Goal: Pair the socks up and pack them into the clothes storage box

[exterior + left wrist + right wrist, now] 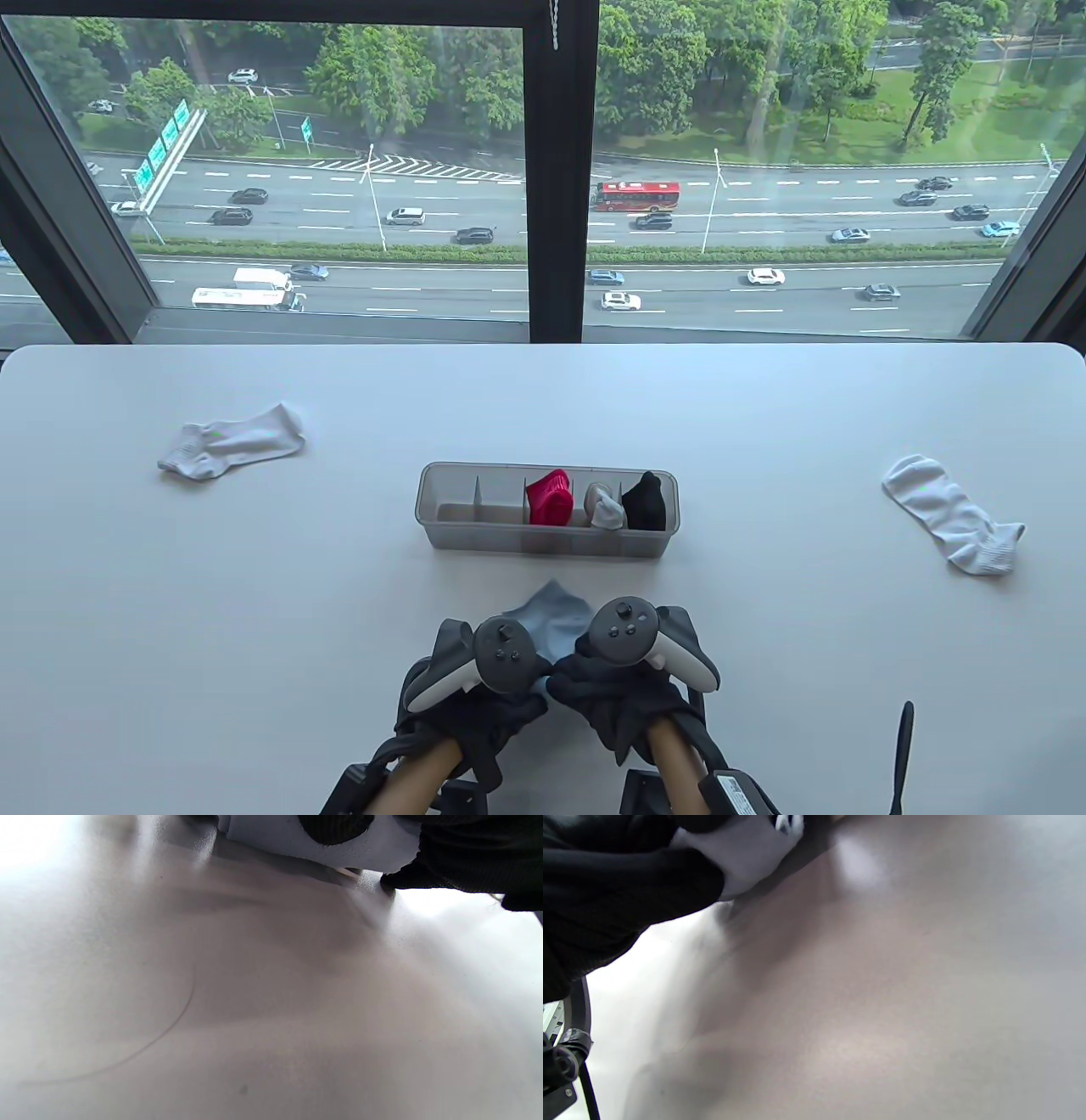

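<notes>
A wide window is seen behind, with a motorway, traffic and trees far below. The tabletop (339, 552) is white, matte and smooth, with rounded far corners.

A clothes storage box (547, 509) is set at centre: long, narrow, of translucent grey plastic, divided by thin partitions into compartments. The left compartments are seen bare. A rolled red sock bundle (550, 498), ribbed in texture, is stood in a middle compartment; a grey-and-white bundle (606, 507) is lodged next to it on the right, and a black bundle (646, 501) fills the rightmost compartment.

Two loose white ankle socks are laid flat and well apart: a white sock (231, 441) far left, another white sock (953, 514) far right, both soft knit with ribbed cuffs.

A pale blue-grey sock (547, 618) is found just in front of the box, crumpled, its near end gathered between both hands. The left hand (475, 688) and right hand (624, 675) are brought together; each grip is closed on this sock, black-gloved fingers curled into the fabric in the wrist views.
</notes>
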`<action>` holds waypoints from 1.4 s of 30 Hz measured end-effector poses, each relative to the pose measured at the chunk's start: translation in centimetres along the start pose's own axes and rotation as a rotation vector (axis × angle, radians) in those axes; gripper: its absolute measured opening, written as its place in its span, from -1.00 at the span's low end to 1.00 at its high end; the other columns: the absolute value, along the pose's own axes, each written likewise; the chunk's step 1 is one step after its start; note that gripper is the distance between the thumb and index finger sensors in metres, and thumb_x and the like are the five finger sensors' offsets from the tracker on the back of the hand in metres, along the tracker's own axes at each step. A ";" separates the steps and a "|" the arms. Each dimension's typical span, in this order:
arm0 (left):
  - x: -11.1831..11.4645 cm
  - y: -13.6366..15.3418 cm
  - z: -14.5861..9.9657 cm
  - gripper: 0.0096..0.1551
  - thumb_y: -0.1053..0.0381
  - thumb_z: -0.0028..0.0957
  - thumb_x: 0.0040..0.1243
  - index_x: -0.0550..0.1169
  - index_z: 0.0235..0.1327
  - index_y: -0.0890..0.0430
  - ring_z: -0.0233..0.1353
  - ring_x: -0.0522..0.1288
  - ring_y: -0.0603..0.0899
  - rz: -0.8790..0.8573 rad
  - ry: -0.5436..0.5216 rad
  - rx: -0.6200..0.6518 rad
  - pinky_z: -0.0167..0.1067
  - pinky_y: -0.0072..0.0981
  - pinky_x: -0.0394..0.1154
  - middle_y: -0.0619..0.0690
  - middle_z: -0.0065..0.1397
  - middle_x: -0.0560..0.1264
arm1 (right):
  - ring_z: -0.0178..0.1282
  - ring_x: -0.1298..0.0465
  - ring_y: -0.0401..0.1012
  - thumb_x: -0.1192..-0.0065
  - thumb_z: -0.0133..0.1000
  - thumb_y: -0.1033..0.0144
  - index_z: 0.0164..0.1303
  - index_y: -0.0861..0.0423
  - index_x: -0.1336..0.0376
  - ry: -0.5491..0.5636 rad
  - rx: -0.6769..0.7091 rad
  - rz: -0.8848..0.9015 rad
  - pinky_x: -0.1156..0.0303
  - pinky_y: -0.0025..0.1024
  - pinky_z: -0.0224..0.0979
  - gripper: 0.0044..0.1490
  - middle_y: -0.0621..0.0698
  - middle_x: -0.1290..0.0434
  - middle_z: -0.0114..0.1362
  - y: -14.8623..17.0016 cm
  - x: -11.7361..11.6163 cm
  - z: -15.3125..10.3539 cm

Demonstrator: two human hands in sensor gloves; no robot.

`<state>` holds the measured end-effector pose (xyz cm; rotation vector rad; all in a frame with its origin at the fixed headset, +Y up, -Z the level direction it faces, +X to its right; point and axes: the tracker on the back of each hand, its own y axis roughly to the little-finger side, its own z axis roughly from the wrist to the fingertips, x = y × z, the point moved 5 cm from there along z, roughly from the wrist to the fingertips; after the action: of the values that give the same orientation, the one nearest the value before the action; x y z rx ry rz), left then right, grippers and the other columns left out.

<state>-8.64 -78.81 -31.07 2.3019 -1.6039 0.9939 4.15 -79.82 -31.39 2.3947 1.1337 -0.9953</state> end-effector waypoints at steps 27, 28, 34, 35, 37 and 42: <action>-0.3 -0.6 0.1 -0.36 0.04 0.23 0.00 0.05 0.48 0.06 0.63 0.02 0.49 0.048 -0.024 -0.011 0.49 0.47 -0.09 0.26 0.60 0.21 | 0.58 0.52 0.25 0.24 0.33 0.09 0.42 0.06 -0.16 -0.028 -0.003 -0.001 0.50 0.38 0.42 -0.47 0.34 0.38 0.70 0.1 -0.1 0.6; -0.5 -0.7 0.1 -0.42 0.05 0.23 -0.02 0.15 0.47 0.10 0.63 0.06 0.50 0.049 -0.040 -0.002 0.49 0.47 -0.08 0.26 0.58 0.25 | 0.58 0.52 0.24 0.24 0.34 0.09 0.41 0.10 -0.17 -0.019 -0.003 0.013 0.51 0.37 0.42 -0.46 0.33 0.37 0.70 0.2 -0.1 0.6; -0.3 -0.7 0.0 -0.48 0.08 0.23 -0.12 0.29 0.38 0.27 0.62 0.03 0.52 0.041 -0.012 0.014 0.49 0.48 -0.06 0.29 0.60 0.23 | 0.60 0.44 0.30 0.19 0.31 0.01 0.66 0.05 0.17 0.077 0.038 -0.021 0.44 0.39 0.45 -0.25 0.40 0.33 0.71 0.0 0.0 0.0; -0.3 -0.8 0.1 -0.49 0.07 0.23 -0.14 0.29 0.36 0.28 0.62 0.02 0.53 0.039 -0.004 0.016 0.49 0.48 -0.06 0.30 0.60 0.22 | 0.61 0.42 0.31 0.18 0.33 0.06 0.61 -0.02 0.11 0.090 0.034 -0.011 0.42 0.40 0.45 -0.35 0.40 0.30 0.72 0.0 0.1 0.0; 0.0 -1.0 0.1 -0.48 0.04 0.23 -0.19 0.27 0.34 0.31 0.62 -0.01 0.55 0.044 0.020 0.026 0.49 0.48 -0.07 0.32 0.60 0.19 | 0.62 0.39 0.31 0.17 0.33 0.11 0.53 -0.01 -0.03 0.123 0.026 0.003 0.39 0.40 0.46 -0.44 0.39 0.24 0.72 0.1 0.3 -0.1; 0.5 -1.2 0.2 -0.43 -0.07 0.18 -0.04 0.24 0.26 0.28 0.62 -0.07 0.57 0.092 0.038 0.012 0.49 0.48 -0.12 0.31 0.62 0.09 | 0.59 0.45 0.32 0.26 0.36 0.17 0.44 0.16 -0.14 0.077 0.050 0.067 0.44 0.41 0.42 -0.46 0.41 0.26 0.69 0.0 0.0 -0.1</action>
<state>-7.37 -78.78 -30.59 2.2204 -1.7074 1.0635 4.18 -79.75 -31.36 2.5130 1.0588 -0.9280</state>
